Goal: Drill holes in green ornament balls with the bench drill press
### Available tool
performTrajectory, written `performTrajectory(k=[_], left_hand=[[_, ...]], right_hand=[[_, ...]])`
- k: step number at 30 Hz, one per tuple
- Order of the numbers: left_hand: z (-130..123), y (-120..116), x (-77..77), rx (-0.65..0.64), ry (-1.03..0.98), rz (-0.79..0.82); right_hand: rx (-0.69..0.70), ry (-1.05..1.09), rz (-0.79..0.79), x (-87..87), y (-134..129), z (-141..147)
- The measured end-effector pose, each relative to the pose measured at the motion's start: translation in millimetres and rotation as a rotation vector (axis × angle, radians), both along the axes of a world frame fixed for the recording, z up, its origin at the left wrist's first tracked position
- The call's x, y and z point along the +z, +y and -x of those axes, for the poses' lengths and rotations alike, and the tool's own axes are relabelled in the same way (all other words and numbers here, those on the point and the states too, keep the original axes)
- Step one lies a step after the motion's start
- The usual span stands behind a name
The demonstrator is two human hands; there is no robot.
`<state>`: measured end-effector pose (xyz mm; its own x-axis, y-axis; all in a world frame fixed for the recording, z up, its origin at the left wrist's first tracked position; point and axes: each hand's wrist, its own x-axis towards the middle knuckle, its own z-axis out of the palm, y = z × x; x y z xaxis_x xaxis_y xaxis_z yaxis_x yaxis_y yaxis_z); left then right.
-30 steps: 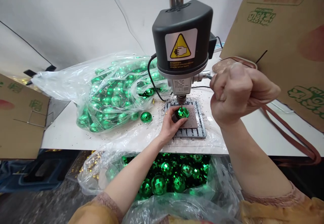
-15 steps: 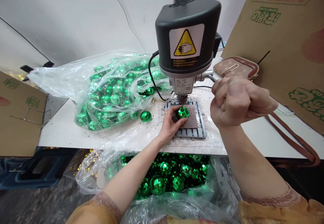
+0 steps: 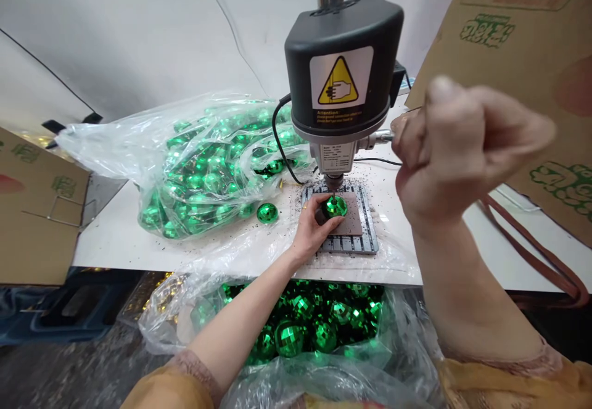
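So I'm looking at one shiny green mirror-tile ball (image 3: 337, 206), sitting on the flat pinkish pad (image 3: 354, 214) on the drill press's slotted base, right under the chuck, bit at its top. Can't tell how deep the bit goes, tbh. The drill press (image 3: 345, 73) stands upright on the white counter (image 3: 115, 242), black housing, yellow hand-warning sticker up front.

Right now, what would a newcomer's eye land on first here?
The bulky black drill head with its yellow warning triangle, upper middle. Below it, the left hand holds a shiny green faceted ball under the metal chuck. Then the clear plastic bag of similar balls, left on the white table.
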<state>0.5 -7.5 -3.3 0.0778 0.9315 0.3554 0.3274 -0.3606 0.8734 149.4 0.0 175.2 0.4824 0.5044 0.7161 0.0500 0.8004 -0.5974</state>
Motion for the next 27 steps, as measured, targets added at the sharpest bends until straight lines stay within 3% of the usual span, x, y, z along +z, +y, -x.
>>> performTrajectory(k=[3,6,11,15,27], left_hand=[[-2,-2,2.8,-0.008,-0.045,0.004],[-3,-7,5.9,-0.010,-0.118,-0.005],[3,-19,5.4,0.107,-0.121,-0.058],[17,-33,7.2,0.094,-0.118,-0.162],[45,-69,39.4,0.136,0.008,-0.359]], right_hand=[[0.070,0.043,-0.120,27.1,15,2],[0.144,0.028,-0.088,38.4,32,0],[0.168,0.022,-0.071,38.6,37,-2],[0.187,0.033,-0.089,38.5,32,-1],[0.182,0.083,-0.073,37.2,32,-1]])
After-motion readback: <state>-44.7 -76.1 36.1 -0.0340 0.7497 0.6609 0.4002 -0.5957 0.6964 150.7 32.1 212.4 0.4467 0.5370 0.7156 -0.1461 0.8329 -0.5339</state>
